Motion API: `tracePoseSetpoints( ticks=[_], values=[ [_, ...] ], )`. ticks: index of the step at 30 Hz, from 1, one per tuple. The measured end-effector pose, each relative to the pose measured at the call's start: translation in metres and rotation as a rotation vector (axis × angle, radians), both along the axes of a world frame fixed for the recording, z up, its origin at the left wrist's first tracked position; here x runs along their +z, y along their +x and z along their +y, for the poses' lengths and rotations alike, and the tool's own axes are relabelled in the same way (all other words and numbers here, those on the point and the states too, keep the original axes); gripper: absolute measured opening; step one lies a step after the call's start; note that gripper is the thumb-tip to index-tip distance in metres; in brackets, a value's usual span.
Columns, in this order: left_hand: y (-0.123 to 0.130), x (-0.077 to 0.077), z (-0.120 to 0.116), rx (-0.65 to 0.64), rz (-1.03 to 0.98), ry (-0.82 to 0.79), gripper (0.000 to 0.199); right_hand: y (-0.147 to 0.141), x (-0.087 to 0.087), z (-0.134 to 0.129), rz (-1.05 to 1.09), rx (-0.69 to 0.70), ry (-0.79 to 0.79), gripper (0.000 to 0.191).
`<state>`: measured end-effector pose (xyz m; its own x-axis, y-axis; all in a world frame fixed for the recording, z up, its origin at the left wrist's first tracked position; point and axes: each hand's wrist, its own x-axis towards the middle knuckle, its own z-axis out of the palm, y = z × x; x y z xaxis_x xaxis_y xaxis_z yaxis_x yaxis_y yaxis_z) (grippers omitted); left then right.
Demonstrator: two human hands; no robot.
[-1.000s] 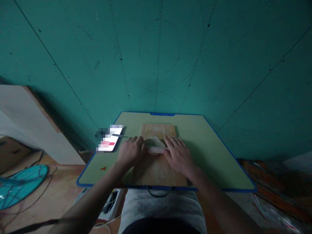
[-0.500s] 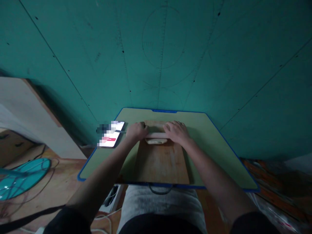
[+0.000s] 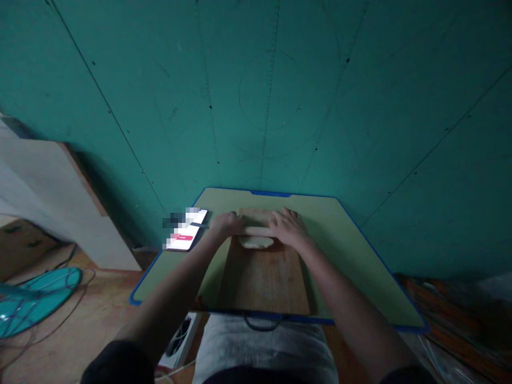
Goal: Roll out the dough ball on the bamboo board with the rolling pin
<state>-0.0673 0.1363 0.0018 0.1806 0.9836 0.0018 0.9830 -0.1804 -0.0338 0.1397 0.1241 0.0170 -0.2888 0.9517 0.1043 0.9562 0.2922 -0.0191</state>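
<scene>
A pale rolling pin (image 3: 256, 231) lies crosswise over a flat piece of whitish dough (image 3: 256, 243), whose near edge shows in front of the pin. Under both is a wooden cutting board (image 3: 264, 282). My left hand (image 3: 227, 224) is closed around the pin's left end. At the other end, my right hand (image 3: 288, 226) grips the pin with its fingers bent over it. The far part of the dough is hidden behind the pin.
The board rests on a small pale green table (image 3: 352, 256) with a blue rim. A lit phone (image 3: 187, 234) lies to the left. A green wall (image 3: 264, 106) rises behind the table. Leaning panels (image 3: 64, 197) stand at the left, and cables trail over the floor.
The view has tilted up a little, so the table sits lower in it. Slightly more of the dough shows on the near side of the rolling pin. Both hands keep their grip.
</scene>
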Motion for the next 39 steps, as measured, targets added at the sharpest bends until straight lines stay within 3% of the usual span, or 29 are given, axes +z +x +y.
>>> tracePoseSetpoints(
  ticks=[7, 19, 25, 29, 39],
  values=[
    [-0.009, -0.009, -0.043, -0.141, 0.101, 0.086, 0.032, 0.0, -0.005, -0.033, -0.006, 0.121, 0.106, 0.044],
    [-0.007, -0.012, -0.098, -0.127, 0.105, 0.244, 0.032, 0.008, -0.015, -0.081, 0.059, 0.189, 0.133, 0.052],
    [-0.007, -0.009, -0.123, -0.152, 0.057, 0.192, 0.033, 0.016, -0.028, -0.104, 0.083, 0.247, 0.22, 0.054],
    [-0.002, -0.002, -0.112, -0.118, 0.005, 0.19, 0.041, 0.016, -0.027, -0.095, 0.097, 0.235, 0.176, 0.055],
    [-0.006, -0.009, -0.038, -0.125, -0.058, 0.22, 0.037, -0.003, -0.009, -0.018, 0.033, 0.095, 0.057, 0.058]
  ],
)
